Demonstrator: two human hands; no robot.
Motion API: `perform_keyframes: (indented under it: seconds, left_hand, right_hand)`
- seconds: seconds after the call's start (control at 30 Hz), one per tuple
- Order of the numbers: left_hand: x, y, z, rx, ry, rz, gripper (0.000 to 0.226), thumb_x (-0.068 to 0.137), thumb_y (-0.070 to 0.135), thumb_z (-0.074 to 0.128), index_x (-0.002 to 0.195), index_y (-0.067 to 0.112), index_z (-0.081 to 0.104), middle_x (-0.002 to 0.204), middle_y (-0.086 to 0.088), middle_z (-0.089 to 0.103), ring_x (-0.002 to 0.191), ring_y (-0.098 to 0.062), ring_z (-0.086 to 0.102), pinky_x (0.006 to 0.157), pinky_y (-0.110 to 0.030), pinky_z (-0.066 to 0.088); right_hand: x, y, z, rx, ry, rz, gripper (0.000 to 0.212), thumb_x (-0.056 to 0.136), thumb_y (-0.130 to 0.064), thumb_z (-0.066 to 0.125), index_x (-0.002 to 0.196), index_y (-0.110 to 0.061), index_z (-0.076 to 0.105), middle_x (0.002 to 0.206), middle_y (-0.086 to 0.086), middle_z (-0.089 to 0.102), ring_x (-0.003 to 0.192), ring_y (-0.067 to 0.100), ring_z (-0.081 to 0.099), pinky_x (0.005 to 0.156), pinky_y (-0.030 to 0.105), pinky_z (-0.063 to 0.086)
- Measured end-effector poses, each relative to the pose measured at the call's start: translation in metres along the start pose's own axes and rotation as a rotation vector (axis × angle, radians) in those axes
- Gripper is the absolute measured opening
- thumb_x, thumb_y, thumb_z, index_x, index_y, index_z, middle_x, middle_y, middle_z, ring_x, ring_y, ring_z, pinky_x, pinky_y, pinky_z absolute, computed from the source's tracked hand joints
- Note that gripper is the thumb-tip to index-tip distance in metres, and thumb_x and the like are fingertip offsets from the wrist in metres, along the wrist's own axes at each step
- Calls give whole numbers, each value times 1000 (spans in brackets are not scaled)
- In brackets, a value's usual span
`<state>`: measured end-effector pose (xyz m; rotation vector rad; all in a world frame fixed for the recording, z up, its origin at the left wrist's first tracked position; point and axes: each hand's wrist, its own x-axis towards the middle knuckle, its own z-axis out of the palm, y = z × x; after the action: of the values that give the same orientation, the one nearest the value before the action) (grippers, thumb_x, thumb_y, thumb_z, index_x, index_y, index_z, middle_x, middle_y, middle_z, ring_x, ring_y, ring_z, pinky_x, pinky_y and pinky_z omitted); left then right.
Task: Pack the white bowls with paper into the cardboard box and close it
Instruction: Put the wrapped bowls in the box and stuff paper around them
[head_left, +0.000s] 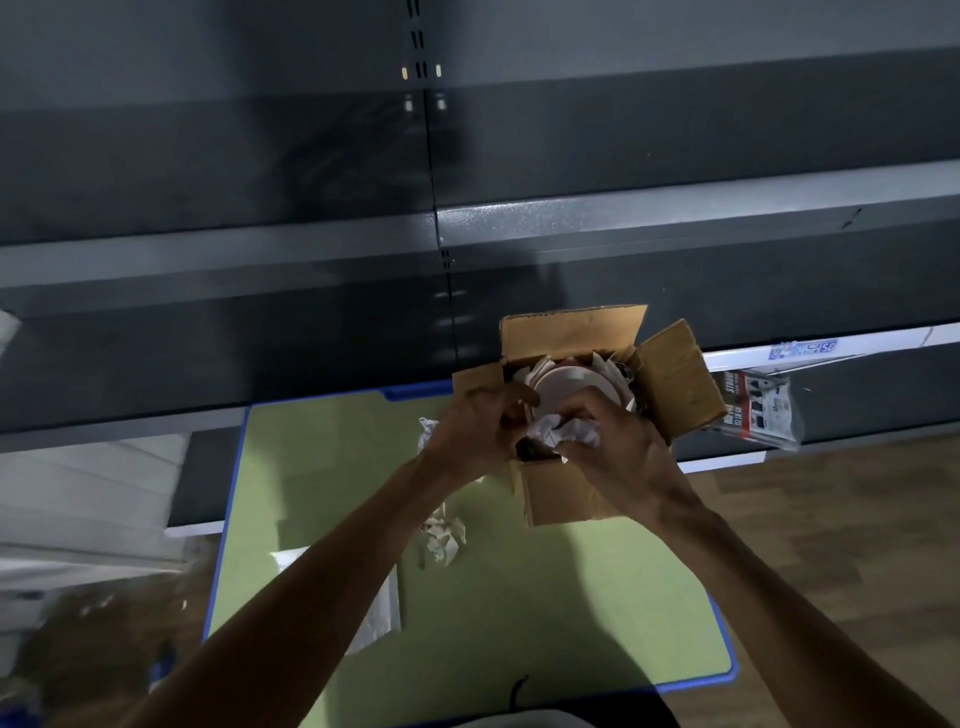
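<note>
An open cardboard box (670, 374) stands at the far right of the green table (519, 597), its flaps spread outward. White bowls (576, 384) lie inside it with paper tucked around them. My right hand (618, 447) grips a crumpled white paper wad (566, 431) at the near edge of the box opening. My left hand (478, 421) is beside it over the box's left flap, fingers curled toward the same paper; I cannot tell whether it holds anything.
More crumpled paper (441, 535) lies on the table left of the box, and a flat white sheet (374, 613) lies under my left forearm. Dark metal shelves (311, 249) run behind the table. A packaged item (758, 405) sits right of the box. Wooden floor lies to the right.
</note>
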<state>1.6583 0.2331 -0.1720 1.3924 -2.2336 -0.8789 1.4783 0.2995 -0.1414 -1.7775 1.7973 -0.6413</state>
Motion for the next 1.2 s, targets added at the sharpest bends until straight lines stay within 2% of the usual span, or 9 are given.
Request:
perform_keyframes:
  seconds: [0.17,0.27,0.4,0.5,0.6,0.7,0.83,1.07,1.2]
  left_hand:
    - [-1,-8,-16,-175,-40,61,38,70,38,73,101,16,69,94,8,72,88,-6,69,72,-16,51]
    - [-2,-11,-15,-151,-82,30,48,67,47,53,102,16,65,94,8,72,87,-5,68,75,-25,54]
    - [2,-6,-9,-33,-103,111,28,84,14,54,111,13,57,98,0,72,87,-18,69,70,-35,56]
    - [9,-8,-10,-7,-167,151,35,78,16,64,112,16,57,91,10,70,79,-13,67,67,-36,55]
    - [13,-14,-14,-5,-260,162,53,73,37,69,120,18,54,83,21,60,75,-4,58,71,-31,54]
    - [17,-17,-14,48,-190,266,46,78,30,74,117,14,58,99,8,66,84,-7,61,73,-15,48]
    - [15,-14,-14,-28,-81,291,33,78,27,75,107,21,60,94,8,68,83,-8,66,68,-32,53]
    - [21,-15,-26,13,-55,242,11,80,21,66,90,24,62,81,18,61,74,1,59,67,-28,50]
    - [17,-14,-25,24,-29,268,15,76,21,52,85,19,65,79,13,65,71,-3,60,62,-24,48]
  right_hand:
    - [2,-6,17,44,-27,-62,5,89,-35,62,91,-36,58,85,-33,60,85,-13,57,72,13,49]
    - [15,1,28,-31,-62,-44,16,88,-38,60,98,-25,62,91,-10,67,84,8,63,78,33,54]
    - [29,9,33,-215,-12,-121,25,87,-49,51,98,-29,61,94,-9,69,92,12,64,102,42,43]
    - [22,5,37,-381,90,-160,24,85,-36,63,103,-21,62,86,0,72,81,21,69,79,43,56]
    - [11,4,46,-417,183,-211,38,78,-22,76,110,-9,61,81,5,70,69,22,70,55,29,54]
    - [7,5,48,-294,160,-214,32,88,-26,66,113,-11,54,94,0,69,79,16,69,58,15,40]
    - [6,8,40,-42,47,-186,34,88,-24,68,112,-16,44,105,0,66,92,21,67,66,23,45]
    - [12,2,32,-29,-29,-134,20,92,-24,60,112,-24,55,100,-3,64,87,18,62,71,30,48]
    - [12,8,45,-85,-43,-213,23,91,-47,50,109,-34,57,102,-13,69,89,6,66,70,32,55]
